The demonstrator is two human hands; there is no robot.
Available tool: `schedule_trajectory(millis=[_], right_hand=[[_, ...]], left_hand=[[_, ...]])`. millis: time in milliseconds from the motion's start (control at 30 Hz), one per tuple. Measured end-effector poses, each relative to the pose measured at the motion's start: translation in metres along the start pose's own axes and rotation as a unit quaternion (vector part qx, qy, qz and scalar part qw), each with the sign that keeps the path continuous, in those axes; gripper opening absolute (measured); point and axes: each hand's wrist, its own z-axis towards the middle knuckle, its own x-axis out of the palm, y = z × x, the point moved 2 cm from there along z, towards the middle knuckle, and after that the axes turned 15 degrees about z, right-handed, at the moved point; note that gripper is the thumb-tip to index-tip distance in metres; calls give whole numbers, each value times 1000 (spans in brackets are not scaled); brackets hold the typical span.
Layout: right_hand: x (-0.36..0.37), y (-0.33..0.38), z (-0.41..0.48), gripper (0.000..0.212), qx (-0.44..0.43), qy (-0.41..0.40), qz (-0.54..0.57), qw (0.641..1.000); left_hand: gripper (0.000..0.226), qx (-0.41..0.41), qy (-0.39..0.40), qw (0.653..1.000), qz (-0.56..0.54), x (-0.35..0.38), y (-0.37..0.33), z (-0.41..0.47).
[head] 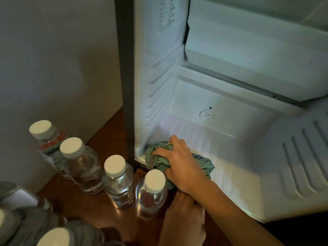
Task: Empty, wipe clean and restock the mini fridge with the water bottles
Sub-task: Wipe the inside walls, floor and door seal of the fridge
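No text can be read. A sticker [167,13] with a printed table, on the fridge [154,71] wall high above the right hand [179,162], is blurred; so is the red-and-white label [51,148] on the bottle [42,130] farthest left of that hand.

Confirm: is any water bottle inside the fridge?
No, the fridge shows only the cloth under the right hand; the bottles stand outside on the wooden surface.

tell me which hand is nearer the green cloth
Right. The right hand grips the green cloth on the fridge floor; the left hand sits lower, out in front of it, under the right forearm.
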Motion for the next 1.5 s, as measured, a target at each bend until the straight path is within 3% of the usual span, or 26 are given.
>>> schedule_trajectory(millis=[267,333,400,467,533,667,800,1000,1200,1500], right_hand=[[3,-1,6,57,19,-35,13,999],[1,-2,12,58,32,-38,13,999],[0,-4,19,58,48,-36,12,998],[-1,-7,27,56,59,-43,7,997],[-3,-11,36,54,72,-52,5,996],[-10,-23,54,51,106,-66,-2,992],[-17,-35,72,44,146,-86,10,985],[-21,-44,93,51,212,-97,-16,972],[-23,-41,78,53,184,-76,0,980],[-11,-11,-14,48,86,-21,102,991]], left_hand=[[34,-10,-10,1000,-7,1,1,1],[28,11,-20,1000,-5,0,1,5],[2,27,-28,999,10,2,4,7],[16,31,-18,999,2,7,7,8],[11,39,-26,999,-24,10,7,6],[45,31,-21,999,-10,12,7,2],[43,38,-32,999,-21,12,6,2],[42,17,-27,999,-42,6,5,0],[49,8,-24,999,-31,5,4,2],[35,-7,12,1000,-1,0,2,2]])
